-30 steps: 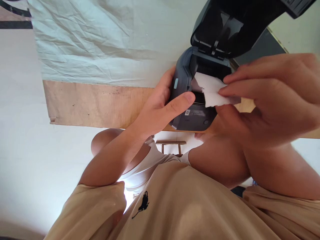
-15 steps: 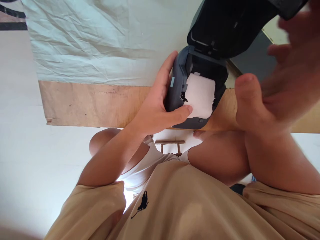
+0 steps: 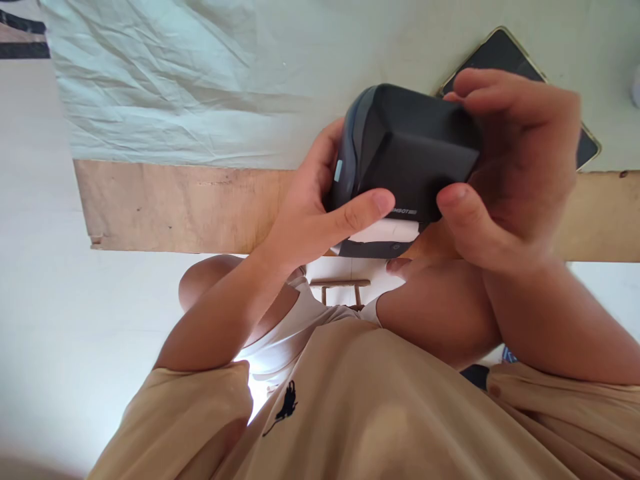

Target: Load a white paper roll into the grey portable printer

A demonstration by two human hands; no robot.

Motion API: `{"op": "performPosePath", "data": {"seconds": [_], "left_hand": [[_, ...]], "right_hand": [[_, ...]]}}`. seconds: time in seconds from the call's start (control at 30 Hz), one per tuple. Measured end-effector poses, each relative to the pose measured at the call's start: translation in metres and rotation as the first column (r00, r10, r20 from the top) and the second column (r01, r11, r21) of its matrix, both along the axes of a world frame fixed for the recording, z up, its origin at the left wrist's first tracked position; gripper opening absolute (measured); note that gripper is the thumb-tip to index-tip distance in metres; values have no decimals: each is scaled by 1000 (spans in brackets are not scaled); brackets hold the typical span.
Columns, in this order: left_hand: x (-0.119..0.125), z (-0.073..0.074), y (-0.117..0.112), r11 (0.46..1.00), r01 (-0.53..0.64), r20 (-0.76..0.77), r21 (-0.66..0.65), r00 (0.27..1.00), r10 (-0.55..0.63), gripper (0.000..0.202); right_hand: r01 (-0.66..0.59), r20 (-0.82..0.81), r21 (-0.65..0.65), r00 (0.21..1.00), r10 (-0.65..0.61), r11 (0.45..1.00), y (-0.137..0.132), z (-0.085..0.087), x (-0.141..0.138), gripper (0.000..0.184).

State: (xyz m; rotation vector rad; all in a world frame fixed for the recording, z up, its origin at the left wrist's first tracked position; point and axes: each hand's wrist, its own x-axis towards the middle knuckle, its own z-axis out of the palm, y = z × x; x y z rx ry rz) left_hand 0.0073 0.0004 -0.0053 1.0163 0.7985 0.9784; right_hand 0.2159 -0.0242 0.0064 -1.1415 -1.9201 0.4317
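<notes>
A small dark grey label printer [image 3: 405, 160] stands at the near edge of the table with its lid down. A strip of white paper [image 3: 385, 232] sticks out of its front slot. My left hand [image 3: 320, 207] grips the printer's left side, thumb across the front just above the paper. My right hand [image 3: 505, 167] wraps over the lid's right side, fingers on top and thumb on the front.
A black phone [image 3: 505, 57] lies behind the printer on the pale wrinkled cloth [image 3: 200, 80] covering the wooden table [image 3: 190, 207]. My beige shirt and bare knees fill the lower picture. A small wooden stool [image 3: 343, 290] shows below the table edge.
The printer's lid was up with the white paper roll showing; my right hand let go of the paper, reached up and brought the lid down. My left hand kept its hold.
</notes>
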Motion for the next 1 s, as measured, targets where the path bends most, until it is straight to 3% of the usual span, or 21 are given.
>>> {"op": "performPosePath", "data": {"seconds": [0.1, 0.23, 0.4, 0.5, 0.67, 0.83, 1.0], "left_hand": [[0, -3, -1, 997, 33, 41, 65, 998, -36, 42], [-3, -8, 3, 997, 56, 38, 58, 998, -58, 44], [-7, -2, 7, 987, 150, 13, 48, 988, -151, 39], [-4, 4, 6, 994, 101, 12, 39, 995, -102, 41], [5, 5, 7, 994, 114, 208, -2, 972, -111, 31], [9, 1, 7, 997, 75, 283, -24, 957, -66, 33], [12, 2, 5, 980, -173, 224, -97, 956, 191, 44]], "right_hand": [[-72, -12, -102, 997, 71, 992, 2, 1, -2, 56], [-121, -59, -212, 992, 111, 970, 5, 2, -5, 60], [-67, 80, -63, 994, 72, 996, 6, 2, -6, 53], [-41, 119, -43, 992, 46, 998, 6, 0, -5, 54], [-29, 145, -3, 989, 29, 1000, 6, -4, -1, 56], [19, 146, -15, 989, -17, 1000, 5, -3, 6, 64], [43, 137, -13, 990, -41, 999, 7, -2, 11, 75]]}}
